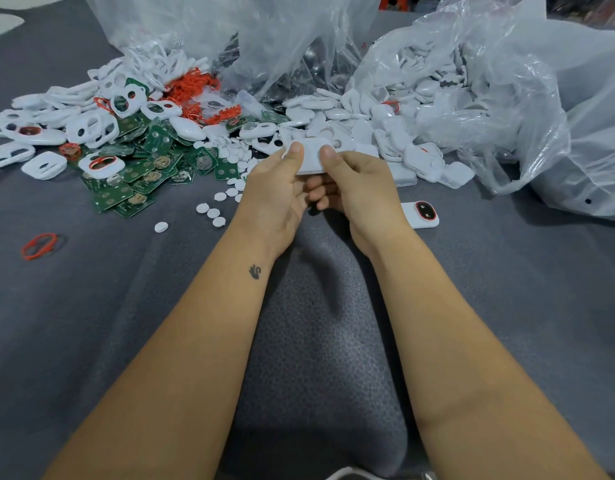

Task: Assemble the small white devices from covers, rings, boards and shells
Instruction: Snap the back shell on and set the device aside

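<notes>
We look down along 2 bare forearms reaching over a grey padded tabletop (126, 341). Near the middle of the tabletop, our left hand (274, 192) and right hand (358, 188) meet around 1 small white device (311, 159). Both thumbs press on its top face, and the curled fingers clamp it from underneath, so each hand is closed tight on the same piece.

Just beside the right hand, toward the right edge, a finished white device with a red ring (422, 214) lies flat on the tabletop.

Toward the far left corner, white covers (91, 128) with oval openings lie in a loose heap. Green circuit boards (139, 174) spread out below them, some overlapping. A tangle of red rings (191, 88) sits at the far side of that heap. Small white round discs (212, 213) scatter between the boards and our left hand. 1 loose red ring (39, 245) lies alone near the left edge.

Toward the far right, white shells (385, 129) spill from a clear plastic bag (506, 116). Another clear bag (281, 36) stands at the far edge, its contents too blurred to tell.
</notes>
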{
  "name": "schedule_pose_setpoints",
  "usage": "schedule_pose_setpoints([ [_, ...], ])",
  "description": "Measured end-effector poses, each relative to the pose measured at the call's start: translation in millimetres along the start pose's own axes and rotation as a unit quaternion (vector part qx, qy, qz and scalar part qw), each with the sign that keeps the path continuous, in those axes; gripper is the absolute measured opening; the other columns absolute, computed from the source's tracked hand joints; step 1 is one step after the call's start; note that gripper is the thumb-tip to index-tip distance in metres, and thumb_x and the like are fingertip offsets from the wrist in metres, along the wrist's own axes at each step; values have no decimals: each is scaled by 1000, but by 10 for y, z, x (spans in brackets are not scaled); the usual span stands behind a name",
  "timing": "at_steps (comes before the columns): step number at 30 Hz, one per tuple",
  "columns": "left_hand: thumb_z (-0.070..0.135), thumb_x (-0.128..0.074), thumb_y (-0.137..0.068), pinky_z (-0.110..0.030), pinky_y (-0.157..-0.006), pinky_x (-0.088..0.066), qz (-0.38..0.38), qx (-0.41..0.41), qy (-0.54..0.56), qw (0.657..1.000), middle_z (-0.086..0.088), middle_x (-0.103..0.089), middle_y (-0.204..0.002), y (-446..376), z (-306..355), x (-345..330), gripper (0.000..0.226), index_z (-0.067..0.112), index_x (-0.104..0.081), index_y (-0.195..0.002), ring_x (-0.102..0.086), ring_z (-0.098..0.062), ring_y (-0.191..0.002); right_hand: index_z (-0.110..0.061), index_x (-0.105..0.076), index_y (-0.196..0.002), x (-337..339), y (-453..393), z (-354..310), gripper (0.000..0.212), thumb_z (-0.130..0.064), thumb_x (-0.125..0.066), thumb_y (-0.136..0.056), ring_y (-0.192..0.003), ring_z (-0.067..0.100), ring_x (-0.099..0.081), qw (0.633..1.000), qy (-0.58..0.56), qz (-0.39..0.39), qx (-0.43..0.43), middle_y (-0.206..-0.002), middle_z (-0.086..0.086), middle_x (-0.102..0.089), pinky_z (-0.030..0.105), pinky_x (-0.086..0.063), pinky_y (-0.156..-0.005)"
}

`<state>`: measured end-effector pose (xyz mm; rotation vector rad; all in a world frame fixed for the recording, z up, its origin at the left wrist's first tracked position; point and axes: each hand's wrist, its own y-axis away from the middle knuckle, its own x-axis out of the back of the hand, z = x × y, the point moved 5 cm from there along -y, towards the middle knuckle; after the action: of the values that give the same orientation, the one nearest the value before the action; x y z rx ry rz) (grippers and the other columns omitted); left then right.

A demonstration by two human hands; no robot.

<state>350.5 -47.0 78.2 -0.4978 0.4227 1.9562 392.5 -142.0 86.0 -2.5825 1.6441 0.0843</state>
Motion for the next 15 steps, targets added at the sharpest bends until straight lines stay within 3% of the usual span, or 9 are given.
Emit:
schedule_pose_setpoints([
  [5,8,-55,-97,-25,-51,-50,-20,-63,-19,998,-4,-67,-69,6,75,21,12,5,-65,-92,-57,-14,-57,-3,-67,-82,56,6,-62,21,-16,-58,-96,-55,17,-58,997,56,19,53,-67,12,-67,27,-49,-51],
  [8,3,-55,-94,-23,-70,-55,-31,-101,-37,994,-2,-72,-84,-8,125,45,12,9,-66,-98,-66,-13,-77,-7,-69,-98,50,22,-127,10,-7,-60,-94,-69,19,-61,993,54,12,101,-82,14,-69,28,-53,-60],
  [11,-1,-59,-88,-25,-85,-53,-55,-129,-54,989,-4,-71,-94,3,163,20,17,11,-66,-99,-65,-16,-91,-20,-67,-105,75,29,-173,26,1,-62,-90,-84,18,-62,992,6,0,128,-100,9,-68,32,-55,-75],
  [13,-3,-61,-85,-25,-89,-53,-65,-136,-57,987,-3,-73,-94,20,172,7,21,10,-66,-101,-66,-15,-93,-18,-67,-108,104,34,-198,31,5,-62,-88,-91,18,-62,991,-20,-2,135,-103,9,-68,37,-55,-89],
  [15,-6,-61,-84,-26,-91,-53,-70,-137,-60,986,-5,-73,-96,31,176,4,24,6,-66,-104,-67,-16,-95,-15,-65,-112,129,42,-214,34,7,-62,-86,-93,15,-61,990,-31,0,137,-103,8,-68,34,-52,-93],
])
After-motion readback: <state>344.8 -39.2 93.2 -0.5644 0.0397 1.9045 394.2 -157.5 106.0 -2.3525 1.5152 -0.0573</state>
